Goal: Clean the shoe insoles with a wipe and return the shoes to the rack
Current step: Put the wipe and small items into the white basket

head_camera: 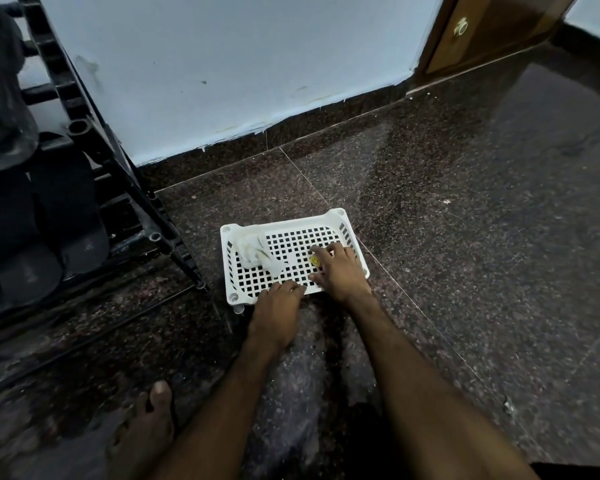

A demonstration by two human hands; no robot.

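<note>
1. Where the view is nearest, at its lower left, a bare foot (146,434) stands on the dark speckled granite floor (465,271), and two bare forearms reach forward from the bottom edge.
2. The left hand (276,313) lies palm down at the near rim of a white perforated plastic tray (340,216). Its fingers are fairly straight, and their tips rest on that rim without holding anything.
3. The right hand (340,271) lies a little farther in, over the tray's right part. Its fingers are spread and relaxed on the grid floor, closed on nothing.
4. Just beside the right index finger, a small round yellow sticker (314,260) sits on the grid; its marking is too small to read.
5. A crumpled white wipe (257,252) lies in the tray's far-left corner, apart from both hands and left of the right hand.
6. To the left of the tray stands a black plastic shoe rack (118,174). A pair of dark shoes (77,230) sits on its lower shelf, well apart from the hands, and a grey mesh shoe (0,81) rests higher up.
7. Beyond the tray rises a pale wall (239,64), with a brown wooden door (492,29) and its round knob (461,26) at the far right.
</note>
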